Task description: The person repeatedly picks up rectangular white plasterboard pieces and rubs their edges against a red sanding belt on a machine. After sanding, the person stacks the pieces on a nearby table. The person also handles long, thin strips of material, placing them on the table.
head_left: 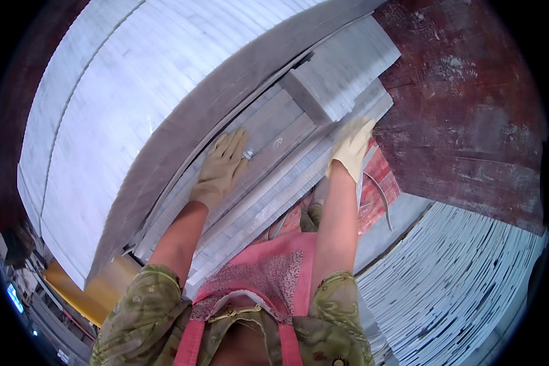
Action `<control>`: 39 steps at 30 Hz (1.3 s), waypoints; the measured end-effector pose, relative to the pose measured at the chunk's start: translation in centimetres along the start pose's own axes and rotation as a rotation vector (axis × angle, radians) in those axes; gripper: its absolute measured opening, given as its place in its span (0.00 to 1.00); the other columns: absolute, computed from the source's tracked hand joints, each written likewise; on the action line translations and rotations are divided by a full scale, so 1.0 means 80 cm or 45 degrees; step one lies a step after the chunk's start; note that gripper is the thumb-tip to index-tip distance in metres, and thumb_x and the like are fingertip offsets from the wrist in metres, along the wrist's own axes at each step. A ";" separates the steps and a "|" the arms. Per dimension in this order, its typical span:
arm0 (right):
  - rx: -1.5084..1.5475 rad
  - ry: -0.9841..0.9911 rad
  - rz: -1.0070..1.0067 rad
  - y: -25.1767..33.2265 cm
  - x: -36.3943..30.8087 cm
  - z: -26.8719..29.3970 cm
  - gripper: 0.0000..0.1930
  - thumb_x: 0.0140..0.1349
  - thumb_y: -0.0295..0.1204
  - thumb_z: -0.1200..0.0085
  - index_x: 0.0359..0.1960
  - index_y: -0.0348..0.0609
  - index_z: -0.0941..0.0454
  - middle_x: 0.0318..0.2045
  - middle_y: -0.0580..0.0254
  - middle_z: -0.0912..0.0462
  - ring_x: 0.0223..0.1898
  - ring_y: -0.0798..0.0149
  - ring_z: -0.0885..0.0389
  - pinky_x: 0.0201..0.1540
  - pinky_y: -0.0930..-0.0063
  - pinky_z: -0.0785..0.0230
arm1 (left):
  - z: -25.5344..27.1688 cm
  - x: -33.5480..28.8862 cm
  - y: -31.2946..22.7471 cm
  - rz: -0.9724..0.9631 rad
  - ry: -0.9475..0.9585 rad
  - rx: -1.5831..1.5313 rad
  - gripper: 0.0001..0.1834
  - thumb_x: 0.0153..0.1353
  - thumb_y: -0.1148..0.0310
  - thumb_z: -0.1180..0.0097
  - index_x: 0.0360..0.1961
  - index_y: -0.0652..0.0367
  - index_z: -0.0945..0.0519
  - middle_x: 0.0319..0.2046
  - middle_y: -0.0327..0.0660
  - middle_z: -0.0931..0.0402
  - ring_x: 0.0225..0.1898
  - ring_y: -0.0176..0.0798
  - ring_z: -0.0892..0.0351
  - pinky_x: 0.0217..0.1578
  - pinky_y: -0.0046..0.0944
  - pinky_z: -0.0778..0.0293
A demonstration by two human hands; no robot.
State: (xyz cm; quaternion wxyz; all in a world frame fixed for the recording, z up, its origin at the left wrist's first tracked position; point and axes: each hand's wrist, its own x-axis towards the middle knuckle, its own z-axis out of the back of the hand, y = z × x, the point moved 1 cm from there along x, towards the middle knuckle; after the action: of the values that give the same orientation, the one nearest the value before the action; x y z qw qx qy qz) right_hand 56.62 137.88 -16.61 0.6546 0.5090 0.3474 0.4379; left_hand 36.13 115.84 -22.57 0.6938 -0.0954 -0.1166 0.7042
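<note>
My left hand (221, 163), in a cream glove, lies flat with fingers stretched out on a layer of long grey-white slats (268, 122). Nothing shows in its grasp. Farther right, my right hand (351, 146), gloved alike, is at the right-hand edge of the same slats; its fingers are smeared by motion, so I cannot tell whether they grip anything. Just beyond it, a stacked block of grey slats (341, 67) sits higher on the layer. Along the near side, the slat edges (256, 216) form pale, parallel ridges.
A tall stack of whitish slats (158, 67) rises along the far left, with a dark seam across it. A worn dark-red board (457, 110) stands at the right. Lower right is another dense stack of thin pale strips (451, 287). A yellow panel (91, 290) shows lower left.
</note>
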 end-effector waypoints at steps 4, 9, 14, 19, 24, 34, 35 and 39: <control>-0.101 0.101 -0.542 -0.017 -0.025 -0.015 0.36 0.80 0.53 0.66 0.78 0.38 0.44 0.73 0.51 0.34 0.71 0.54 0.32 0.73 0.66 0.44 | -0.006 0.003 0.002 -0.023 -0.015 -0.021 0.34 0.72 0.61 0.46 0.74 0.67 0.35 0.74 0.51 0.36 0.73 0.51 0.35 0.76 0.50 0.43; 0.071 0.275 -0.790 0.031 -0.042 -0.029 0.44 0.78 0.63 0.68 0.82 0.44 0.53 0.81 0.56 0.45 0.76 0.56 0.37 0.74 0.66 0.46 | -0.006 -0.001 0.000 -0.002 -0.034 -0.044 0.33 0.71 0.61 0.45 0.73 0.67 0.32 0.74 0.51 0.34 0.73 0.50 0.34 0.75 0.50 0.42; -0.074 0.306 -0.552 0.010 -0.020 -0.027 0.44 0.78 0.64 0.66 0.79 0.37 0.45 0.78 0.50 0.40 0.72 0.51 0.32 0.71 0.62 0.38 | -0.002 -0.001 0.000 -0.040 -0.025 -0.097 0.34 0.73 0.62 0.47 0.74 0.69 0.36 0.74 0.54 0.36 0.74 0.54 0.36 0.76 0.52 0.44; -0.248 0.468 -0.210 0.010 0.000 0.012 0.37 0.80 0.54 0.60 0.74 0.31 0.38 0.74 0.43 0.32 0.73 0.51 0.31 0.73 0.63 0.39 | 0.005 0.004 -0.007 -0.019 -0.010 -0.036 0.31 0.72 0.64 0.47 0.72 0.68 0.32 0.74 0.52 0.35 0.73 0.51 0.35 0.75 0.51 0.42; -0.240 0.381 0.229 -0.048 -0.093 0.093 0.29 0.80 0.45 0.54 0.67 0.27 0.28 0.63 0.40 0.20 0.66 0.54 0.22 0.69 0.64 0.33 | 0.002 0.004 -0.003 -0.046 -0.038 -0.138 0.33 0.71 0.65 0.46 0.75 0.66 0.35 0.74 0.55 0.35 0.74 0.55 0.36 0.76 0.53 0.45; -0.568 1.268 -0.288 -0.105 -0.202 0.152 0.21 0.72 0.44 0.55 0.39 0.38 0.17 0.37 0.36 0.15 0.44 0.33 0.17 0.47 0.46 0.26 | 0.003 0.005 -0.007 -0.108 -0.010 -0.022 0.33 0.74 0.68 0.50 0.77 0.67 0.39 0.75 0.60 0.39 0.76 0.61 0.40 0.77 0.55 0.48; -0.620 1.289 -0.258 -0.099 -0.197 0.155 0.22 0.72 0.45 0.56 0.38 0.38 0.17 0.37 0.36 0.15 0.44 0.34 0.17 0.47 0.44 0.26 | 0.004 0.003 -0.008 -0.098 -0.003 -0.009 0.33 0.74 0.68 0.51 0.77 0.68 0.39 0.75 0.60 0.39 0.76 0.62 0.40 0.77 0.55 0.48; -0.591 1.265 -0.331 -0.118 -0.180 0.169 0.23 0.72 0.45 0.59 0.36 0.38 0.18 0.34 0.39 0.15 0.41 0.34 0.16 0.46 0.45 0.26 | 0.004 0.003 -0.008 -0.131 -0.040 0.034 0.33 0.73 0.68 0.50 0.76 0.68 0.38 0.74 0.62 0.37 0.74 0.63 0.38 0.75 0.56 0.45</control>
State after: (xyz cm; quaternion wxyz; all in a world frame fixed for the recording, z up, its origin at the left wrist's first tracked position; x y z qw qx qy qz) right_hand 65.45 118.72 -22.39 0.5557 0.0372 0.5683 0.6057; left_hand 36.61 116.10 -22.05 0.7283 -0.0689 -0.1230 0.6706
